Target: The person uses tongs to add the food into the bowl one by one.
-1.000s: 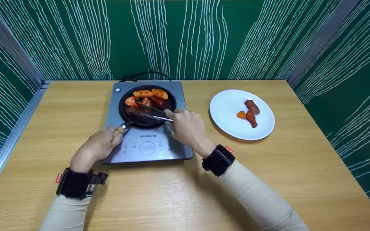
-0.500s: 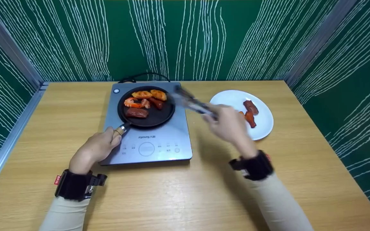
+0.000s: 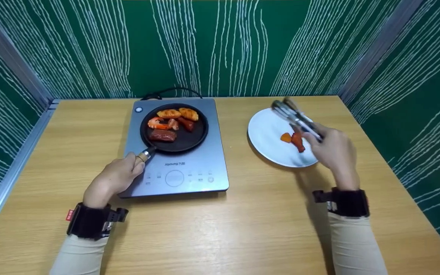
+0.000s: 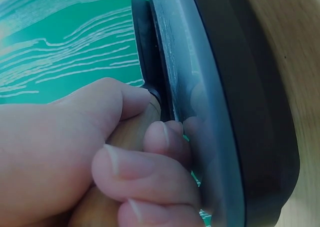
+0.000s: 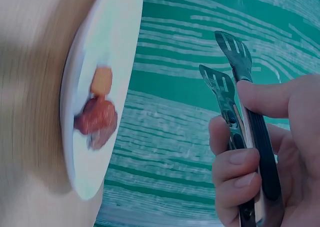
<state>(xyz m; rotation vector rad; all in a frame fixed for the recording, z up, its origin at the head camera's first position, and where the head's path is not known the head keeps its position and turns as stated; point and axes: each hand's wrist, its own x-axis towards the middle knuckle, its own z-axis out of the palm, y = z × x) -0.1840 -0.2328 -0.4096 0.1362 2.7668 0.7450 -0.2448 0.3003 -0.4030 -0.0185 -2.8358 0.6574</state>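
My left hand grips the wooden handle of a round black frying pan. In the pan lie a brown piece of meat, a shrimp, a small pink piece, a red drumstick and two golden, browned pieces. My right hand holds metal tongs over the right side of a white plate. Nothing sits between the slotted tips, which stand a little apart. On the plate are a drumstick, an orange piece and a brown piece partly hidden behind the tongs.
The pan stands on a grey induction cooker with a black cord at its back. Wooden table surface lies between cooker and plate and in front of them. Green, white-streaked panels enclose the back and sides.
My right hand has carried the tongs from the pan rightward to over the plate, with nothing in them. My left hand has stayed on the pan handle.
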